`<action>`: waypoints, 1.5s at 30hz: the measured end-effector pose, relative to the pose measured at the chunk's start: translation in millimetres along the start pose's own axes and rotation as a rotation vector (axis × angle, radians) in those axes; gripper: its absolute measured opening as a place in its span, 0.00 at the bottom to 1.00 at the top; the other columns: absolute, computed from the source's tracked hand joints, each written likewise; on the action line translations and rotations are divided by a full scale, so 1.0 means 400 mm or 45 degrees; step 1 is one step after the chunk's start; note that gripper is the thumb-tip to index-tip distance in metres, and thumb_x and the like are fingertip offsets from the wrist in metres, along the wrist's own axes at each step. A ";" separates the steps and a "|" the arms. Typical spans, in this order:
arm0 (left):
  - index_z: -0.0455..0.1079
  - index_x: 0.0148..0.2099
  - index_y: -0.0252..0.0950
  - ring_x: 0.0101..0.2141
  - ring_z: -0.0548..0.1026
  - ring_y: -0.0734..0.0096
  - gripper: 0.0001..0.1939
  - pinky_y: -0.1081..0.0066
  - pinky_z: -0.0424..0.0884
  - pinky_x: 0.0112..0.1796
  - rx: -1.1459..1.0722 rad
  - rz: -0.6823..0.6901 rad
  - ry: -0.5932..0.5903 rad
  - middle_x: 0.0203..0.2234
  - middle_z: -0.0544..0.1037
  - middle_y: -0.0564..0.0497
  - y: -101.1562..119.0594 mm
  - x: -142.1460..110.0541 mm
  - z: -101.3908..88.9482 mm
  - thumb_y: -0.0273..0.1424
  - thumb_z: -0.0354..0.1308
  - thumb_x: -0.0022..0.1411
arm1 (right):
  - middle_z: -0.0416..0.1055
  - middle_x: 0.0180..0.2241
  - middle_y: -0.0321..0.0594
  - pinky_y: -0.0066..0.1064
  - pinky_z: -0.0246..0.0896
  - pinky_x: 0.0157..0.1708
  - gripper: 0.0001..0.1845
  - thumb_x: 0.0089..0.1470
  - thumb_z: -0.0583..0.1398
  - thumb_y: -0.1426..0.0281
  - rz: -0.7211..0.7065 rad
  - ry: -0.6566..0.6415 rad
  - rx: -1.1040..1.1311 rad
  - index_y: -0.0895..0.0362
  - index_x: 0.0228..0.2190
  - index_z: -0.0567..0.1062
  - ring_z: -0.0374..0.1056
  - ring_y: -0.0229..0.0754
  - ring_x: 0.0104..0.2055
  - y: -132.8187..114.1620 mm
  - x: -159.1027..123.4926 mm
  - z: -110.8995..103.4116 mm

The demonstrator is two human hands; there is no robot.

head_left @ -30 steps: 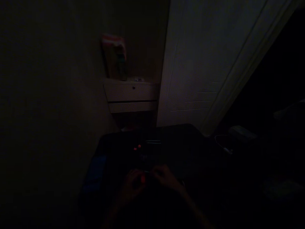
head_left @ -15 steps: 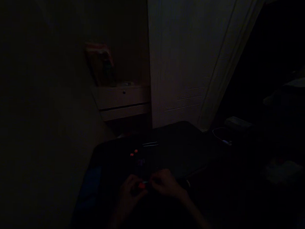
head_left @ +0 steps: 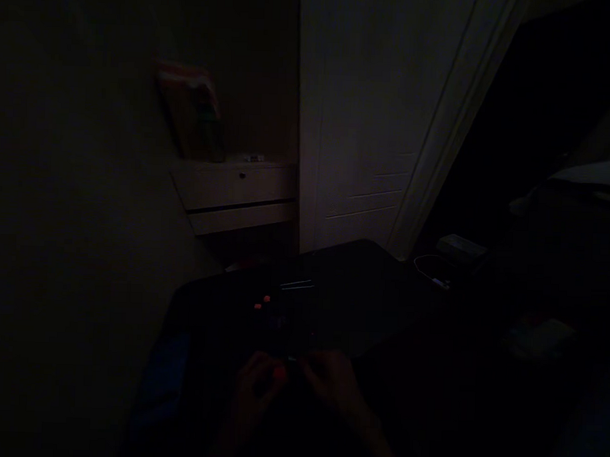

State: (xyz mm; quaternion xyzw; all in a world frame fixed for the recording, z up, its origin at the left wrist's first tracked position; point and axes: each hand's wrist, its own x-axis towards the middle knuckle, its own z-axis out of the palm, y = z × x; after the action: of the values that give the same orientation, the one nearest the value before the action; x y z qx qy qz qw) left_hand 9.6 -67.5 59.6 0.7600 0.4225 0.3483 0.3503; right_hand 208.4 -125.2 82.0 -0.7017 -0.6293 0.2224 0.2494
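Observation:
The scene is very dark. Low over the dark table [head_left: 343, 290], my left hand [head_left: 254, 383] is closed on a small orange-red piece [head_left: 278, 372], too dim to name. My right hand [head_left: 330, 376] faces it with thumb and fingers pinched together; what it grips, if anything, is hidden. A small pale bit [head_left: 292, 359] shows between the two hands. Beyond them lie two small orange pieces [head_left: 262, 302], a dim purplish object [head_left: 279, 321] and two thin light rods [head_left: 297, 285] side by side.
A blue flat item [head_left: 162, 377] lies at the table's left side. Behind the table are a drawer unit [head_left: 241, 189] and a white panelled door [head_left: 359, 124]. To the right, a box [head_left: 462, 247] and a white cable [head_left: 426, 263] are dimly visible.
The view has shifted slightly, and the picture is a little darker. My hands stay close together, with the orange-red piece still at my left fingers.

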 end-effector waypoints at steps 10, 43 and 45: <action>0.84 0.40 0.44 0.39 0.80 0.59 0.10 0.65 0.76 0.41 -0.101 -0.065 -0.155 0.37 0.82 0.48 0.000 0.002 -0.010 0.41 0.66 0.63 | 0.84 0.35 0.43 0.30 0.62 0.37 0.18 0.67 0.58 0.60 0.036 0.018 0.252 0.55 0.34 0.85 0.78 0.46 0.37 0.001 -0.036 0.021; 0.84 0.41 0.46 0.42 0.81 0.61 0.06 0.65 0.76 0.44 -0.069 0.003 -0.226 0.40 0.82 0.50 -0.005 -0.007 -0.011 0.37 0.67 0.62 | 0.80 0.28 0.41 0.32 0.62 0.36 0.17 0.55 0.64 0.58 0.287 0.001 0.876 0.58 0.27 0.83 0.73 0.46 0.34 0.021 -0.083 0.097; 0.84 0.40 0.45 0.39 0.80 0.62 0.06 0.66 0.76 0.41 -0.056 -0.005 -0.208 0.38 0.82 0.50 -0.003 -0.006 -0.009 0.37 0.67 0.62 | 0.79 0.28 0.41 0.32 0.62 0.36 0.17 0.54 0.64 0.57 0.304 0.028 0.917 0.57 0.25 0.82 0.72 0.47 0.35 0.020 -0.088 0.099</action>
State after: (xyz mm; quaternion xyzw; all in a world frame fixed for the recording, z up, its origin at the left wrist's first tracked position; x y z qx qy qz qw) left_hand 5.1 -68.4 59.9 0.7771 0.3862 0.2937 0.4008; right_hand 186.1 -158.0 46.0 -0.6398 -0.4220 0.4493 0.4591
